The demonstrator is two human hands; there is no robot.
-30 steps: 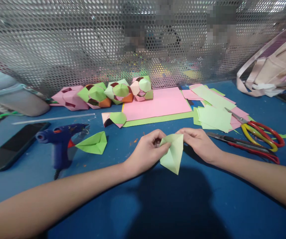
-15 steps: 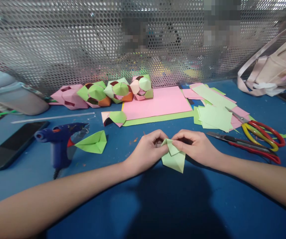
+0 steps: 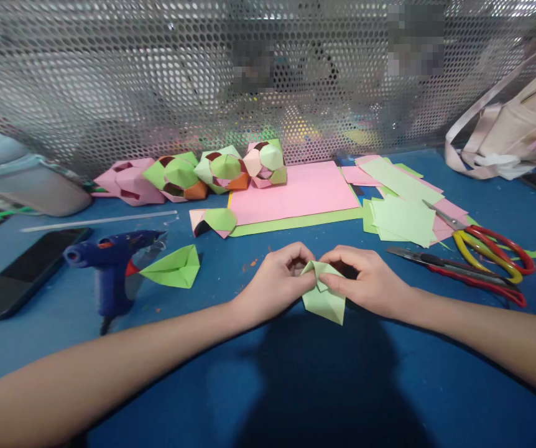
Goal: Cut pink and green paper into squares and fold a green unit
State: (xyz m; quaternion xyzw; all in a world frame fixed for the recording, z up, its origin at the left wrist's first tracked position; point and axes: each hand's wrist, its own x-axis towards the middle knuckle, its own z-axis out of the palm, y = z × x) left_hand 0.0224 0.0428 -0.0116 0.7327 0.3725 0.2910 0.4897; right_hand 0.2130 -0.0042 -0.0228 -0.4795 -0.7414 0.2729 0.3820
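A pale green piece of folded paper (image 3: 326, 306) is held between both hands over the blue table. My left hand (image 3: 281, 278) pinches its upper left edge between thumb and fingers. On the other side, my right hand (image 3: 365, 277) grips the upper right part, its thumb pressing on a small folded flap near the middle. The fingertips behind the paper are hidden. Left of my hands lies a bright green folded paper piece (image 3: 179, 267), touching the red nozzle area of a blue glue gun (image 3: 112, 274).
Folded paper balls (image 3: 179, 176) line the back beside pink sheets (image 3: 296, 191). Cut green paper squares (image 3: 403, 219), scissors (image 3: 489, 249) and a red-handled cutter knife (image 3: 459, 274) lie to the right. A phone (image 3: 25, 270) rests at left, a bag (image 3: 524, 118) at back right, before a perforated metal panel (image 3: 156, 81).
My right thumb has slid left and slightly down over the small flap, covering more of it. My left hand has barely moved and keeps its pinch.
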